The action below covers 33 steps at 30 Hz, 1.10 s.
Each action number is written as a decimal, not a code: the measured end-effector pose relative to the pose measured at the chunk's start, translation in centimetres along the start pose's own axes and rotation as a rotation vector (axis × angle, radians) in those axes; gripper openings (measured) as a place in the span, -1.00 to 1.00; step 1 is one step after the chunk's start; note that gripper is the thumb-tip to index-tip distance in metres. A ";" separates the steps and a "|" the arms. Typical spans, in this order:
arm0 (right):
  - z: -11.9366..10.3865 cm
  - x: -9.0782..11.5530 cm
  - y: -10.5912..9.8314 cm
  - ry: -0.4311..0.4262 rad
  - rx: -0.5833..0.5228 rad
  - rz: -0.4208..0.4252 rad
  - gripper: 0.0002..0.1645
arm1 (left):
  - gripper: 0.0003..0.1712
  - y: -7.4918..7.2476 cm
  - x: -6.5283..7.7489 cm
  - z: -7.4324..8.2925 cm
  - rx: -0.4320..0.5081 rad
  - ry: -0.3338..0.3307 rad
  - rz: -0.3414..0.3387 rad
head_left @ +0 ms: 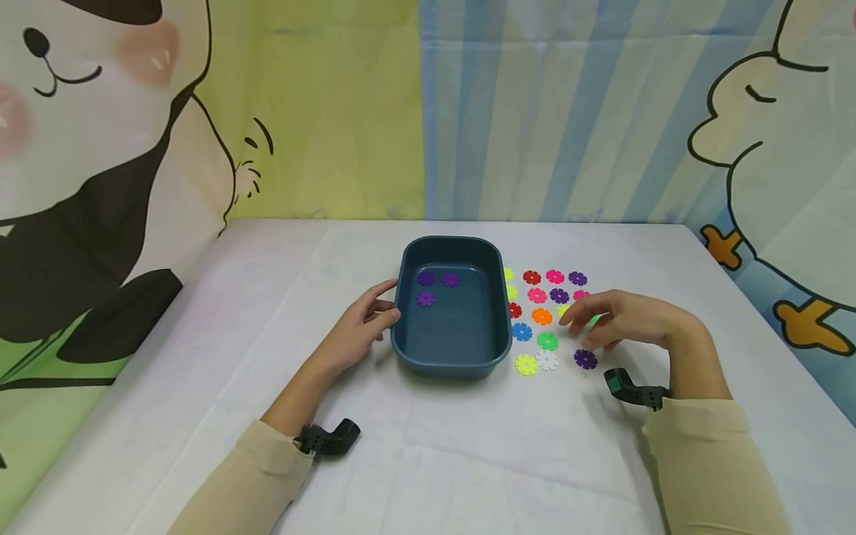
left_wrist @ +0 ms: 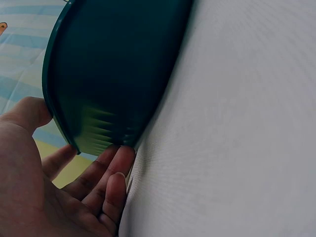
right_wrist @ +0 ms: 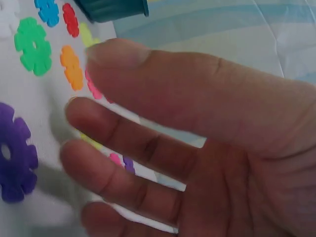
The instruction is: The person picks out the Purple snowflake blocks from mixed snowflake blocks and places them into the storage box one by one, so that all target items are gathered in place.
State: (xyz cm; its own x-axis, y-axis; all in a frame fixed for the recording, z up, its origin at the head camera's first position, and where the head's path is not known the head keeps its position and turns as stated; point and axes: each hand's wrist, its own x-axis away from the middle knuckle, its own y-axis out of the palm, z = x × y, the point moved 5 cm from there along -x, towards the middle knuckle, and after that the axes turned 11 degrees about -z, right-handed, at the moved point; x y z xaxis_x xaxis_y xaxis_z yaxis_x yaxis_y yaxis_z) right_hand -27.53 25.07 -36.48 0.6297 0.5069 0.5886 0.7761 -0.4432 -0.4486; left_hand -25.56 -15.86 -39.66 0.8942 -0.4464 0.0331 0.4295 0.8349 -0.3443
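Observation:
A dark teal plastic bin [head_left: 451,349] stands on the white table with three purple notched discs [head_left: 426,299] inside. My left hand [head_left: 366,321] rests its thumb and fingertips against the bin's left side; the left wrist view shows the thumb [left_wrist: 30,112] at the rim and lower fingers by the wall. My right hand [head_left: 625,319] hovers over the loose discs, fingers loosely bent and apart, holding nothing. Below its fingertips lies a purple notched disc [head_left: 585,360], seen large in the right wrist view. A green disc [head_left: 548,341] lies to its left.
Right of the bin several flat notched discs lie spread out, among them an orange disc [head_left: 542,316], a blue disc [head_left: 521,331], a white disc [head_left: 547,360] and a yellow disc [head_left: 526,365]. The right hand covers part of them. A printed curtain [head_left: 535,111] hangs behind the table.

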 end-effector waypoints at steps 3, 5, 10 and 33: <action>0.4 0.0 0.4 0.035 -0.013 -0.038 -0.44 | -0.31 0.0 -0.1 0.1 0.000 0.002 -0.001; 0.5 -0.1 0.7 0.066 -0.015 -0.048 -0.48 | -0.31 0.0 -0.1 0.1 -0.002 0.003 -0.001; 0.4 -0.2 1.2 0.111 0.076 -0.036 -0.51 | -0.32 0.0 -0.2 0.0 -0.008 0.004 0.002; 0.4 -0.6 1.4 0.190 0.166 0.054 -0.54 | -0.33 0.0 -0.2 -0.4 -0.024 0.014 0.001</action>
State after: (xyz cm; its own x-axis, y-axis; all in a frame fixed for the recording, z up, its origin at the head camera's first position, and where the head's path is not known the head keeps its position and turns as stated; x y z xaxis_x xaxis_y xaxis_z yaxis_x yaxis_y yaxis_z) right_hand -26.76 24.44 -37.72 0.6653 0.3303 0.6696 0.7460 -0.3308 -0.5780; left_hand -25.77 -15.90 -40.04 0.8928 -0.4499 0.0192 0.4250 0.8277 -0.3663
